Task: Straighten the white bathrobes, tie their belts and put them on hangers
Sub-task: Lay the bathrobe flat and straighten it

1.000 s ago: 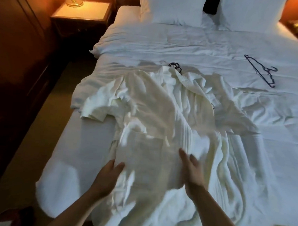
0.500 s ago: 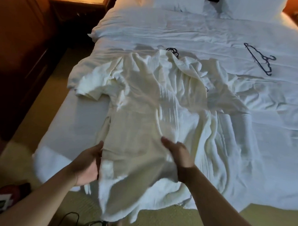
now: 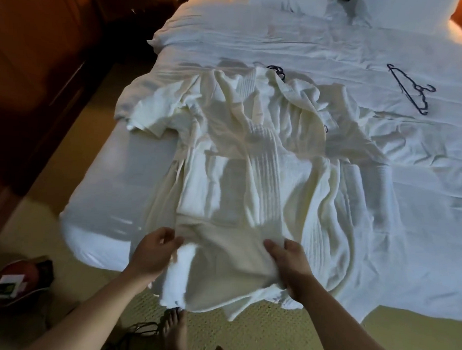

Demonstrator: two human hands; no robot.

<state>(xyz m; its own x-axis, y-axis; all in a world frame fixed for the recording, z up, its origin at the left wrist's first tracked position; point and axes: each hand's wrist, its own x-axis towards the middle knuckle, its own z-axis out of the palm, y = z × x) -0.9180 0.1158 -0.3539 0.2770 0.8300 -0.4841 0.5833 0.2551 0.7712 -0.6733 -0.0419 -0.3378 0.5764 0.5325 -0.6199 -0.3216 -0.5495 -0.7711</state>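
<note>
- Our left hand (image 3: 155, 253) and right hand (image 3: 290, 264) pinch the robe (image 3: 251, 162) hem at the bed's (image 3: 104, 201) foot edge.
- Straightening is underway — belt untied, hanger (image 3: 411, 88) unused near the bed's far right.

You're looking at a cream-white bathrobe (image 3: 251, 160), ribbed in raised vertical stripes down its front band, lying on a bed (image 3: 123, 196) sheeted in cooler blue-white. Beyond the robe's collar, a black hanger hook (image 3: 278, 71) shows. To the robe's right, another hanger (image 3: 411, 88) is black and thin against the white. Left of the robe, the furniture (image 3: 39, 60) is dark reddish-brown wood. Below the robe's hem, the carpet (image 3: 284, 333) is olive-yellow with a fine dotted weave, and black cords (image 3: 138, 329) cross it.
</note>
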